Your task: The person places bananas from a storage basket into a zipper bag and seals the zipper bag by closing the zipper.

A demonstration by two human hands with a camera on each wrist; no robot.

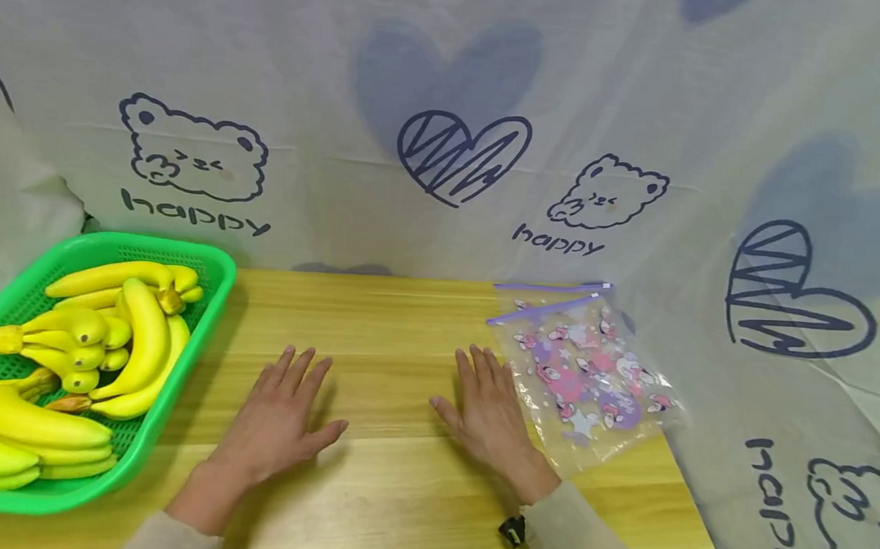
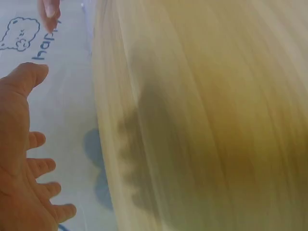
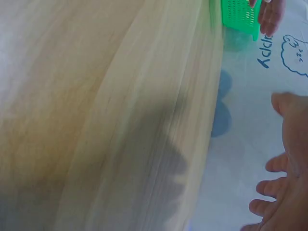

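Observation:
My left hand (image 1: 277, 427) hovers over the wooden table (image 1: 386, 501) with fingers spread and nothing in it. Its shadow falls on the wood in the left wrist view. To its left stands a green plastic basket (image 1: 222, 273) holding several bunches of yellow bananas (image 1: 145, 339). My right hand (image 1: 489, 412), fingers extended and holding nothing, is above the table beside two clear zip bags (image 1: 591, 371). The bags overlap, lie flat and carry pink and purple cartoon prints, with purple slider strips at their far edges. Whether the right hand touches a bag edge is hard to tell.
A pale cloth (image 1: 326, 171) printed with bears, hearts and the word "happy" hangs behind the table and along its right side. The table's right edge runs just past the bags. A dark band (image 1: 512, 531) shows at the right wrist.

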